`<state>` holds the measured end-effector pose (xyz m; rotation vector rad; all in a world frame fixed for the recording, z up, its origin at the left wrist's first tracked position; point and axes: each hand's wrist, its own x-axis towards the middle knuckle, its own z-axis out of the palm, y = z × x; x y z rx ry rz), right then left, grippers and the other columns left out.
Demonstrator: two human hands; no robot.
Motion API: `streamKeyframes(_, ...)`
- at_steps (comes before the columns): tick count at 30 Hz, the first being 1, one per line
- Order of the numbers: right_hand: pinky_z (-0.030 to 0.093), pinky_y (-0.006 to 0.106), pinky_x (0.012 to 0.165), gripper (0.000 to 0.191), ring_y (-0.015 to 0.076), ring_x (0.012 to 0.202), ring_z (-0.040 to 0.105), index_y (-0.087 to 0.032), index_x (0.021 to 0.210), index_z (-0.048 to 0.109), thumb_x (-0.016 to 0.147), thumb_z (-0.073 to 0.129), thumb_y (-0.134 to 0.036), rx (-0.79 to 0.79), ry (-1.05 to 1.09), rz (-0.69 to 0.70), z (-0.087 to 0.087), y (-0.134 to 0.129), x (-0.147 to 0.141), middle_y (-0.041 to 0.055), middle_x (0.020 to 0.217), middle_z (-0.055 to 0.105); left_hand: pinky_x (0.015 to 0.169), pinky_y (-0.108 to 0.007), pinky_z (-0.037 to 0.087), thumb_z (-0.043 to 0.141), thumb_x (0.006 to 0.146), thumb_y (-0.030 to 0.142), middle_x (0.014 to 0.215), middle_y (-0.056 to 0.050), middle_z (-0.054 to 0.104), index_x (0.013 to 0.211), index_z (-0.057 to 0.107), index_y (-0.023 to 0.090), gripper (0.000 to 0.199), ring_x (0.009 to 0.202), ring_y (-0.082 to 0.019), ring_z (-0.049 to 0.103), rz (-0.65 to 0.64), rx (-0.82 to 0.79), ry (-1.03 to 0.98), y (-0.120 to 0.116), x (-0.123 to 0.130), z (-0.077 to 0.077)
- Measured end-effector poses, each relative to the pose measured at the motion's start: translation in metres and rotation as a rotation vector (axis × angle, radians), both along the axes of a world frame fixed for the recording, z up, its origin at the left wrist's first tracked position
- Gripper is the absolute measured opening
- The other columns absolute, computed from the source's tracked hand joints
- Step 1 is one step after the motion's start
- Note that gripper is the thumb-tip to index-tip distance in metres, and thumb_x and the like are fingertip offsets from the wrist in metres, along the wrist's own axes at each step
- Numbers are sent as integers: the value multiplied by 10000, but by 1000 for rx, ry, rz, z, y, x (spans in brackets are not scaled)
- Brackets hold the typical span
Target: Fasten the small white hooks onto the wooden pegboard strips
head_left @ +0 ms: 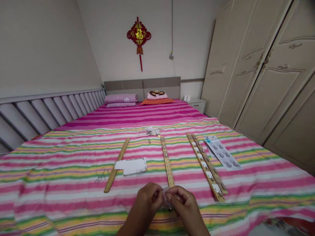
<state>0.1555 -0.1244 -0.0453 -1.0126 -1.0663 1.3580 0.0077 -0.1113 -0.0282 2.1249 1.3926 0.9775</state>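
Note:
Both hands meet over the striped bed cover, low in the middle. My left hand (150, 198) and my right hand (180, 200) pinch a small clear plastic piece (165, 196) between them, over the near end of a wooden strip with holes (167, 165). Three or so small metal pieces (165, 152) sit at that strip's far end. To the right lie two more strips (205, 164), side by side, carrying several white and metal pieces. A white card (134, 166) lies across another wooden strip (112, 178) on the left.
Printed cards (222, 153) lie at the right, and a tangle of thin thread (101, 176) at the left. A small pile of packets (153, 131) is beyond the middle strip. Folded bedding (121, 99) rests near the headboard (133, 86).

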Motion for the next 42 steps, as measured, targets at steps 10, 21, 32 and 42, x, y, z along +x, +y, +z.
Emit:
streamKeyframes(10, 277, 174, 423, 261, 57, 449, 390, -137, 654, 639, 667, 710, -387, -14, 58, 80, 5, -2, 1, -23, 522, 554, 573, -230, 443, 559, 759, 297, 555, 4, 565, 669, 600, 150, 177, 561, -125, 540, -68, -565, -639, -5, -4, 13)
streamKeyframes(21, 265, 166, 396, 254, 50, 422, 368, -144, 649, 634, 665, 717, -383, -33, 73, 71, 7, -4, 1, -36, 495, 539, 574, -230, 431, 614, 758, 355, 599, -23, 621, 715, 643, 125, 236, 568, -119, 563, -141, -630, -747, -4, -7, 2)
streamKeyframes(32, 270, 178, 407, 281, 64, 436, 380, -137, 667, 626, 668, 706, -407, -41, 48, 70, 5, -3, -1, -31, 518, 530, 533, -199, 352, 672, 686, 350, 552, 17, 543, 613, 589, 134, 243, 523, -78, 465, -67, -731, -1003, -5, 3, 4)
streamKeyframes(42, 234, 188, 392, 257, 66, 422, 343, -149, 631, 617, 692, 684, -390, 105, -100, -7, -11, 0, -5, -55, 464, 446, 595, -249, 444, 744, 607, 362, 623, 8, 608, 760, 620, 149, 290, 598, -123, 556, -32, -645, -894, -6, 11, 6)
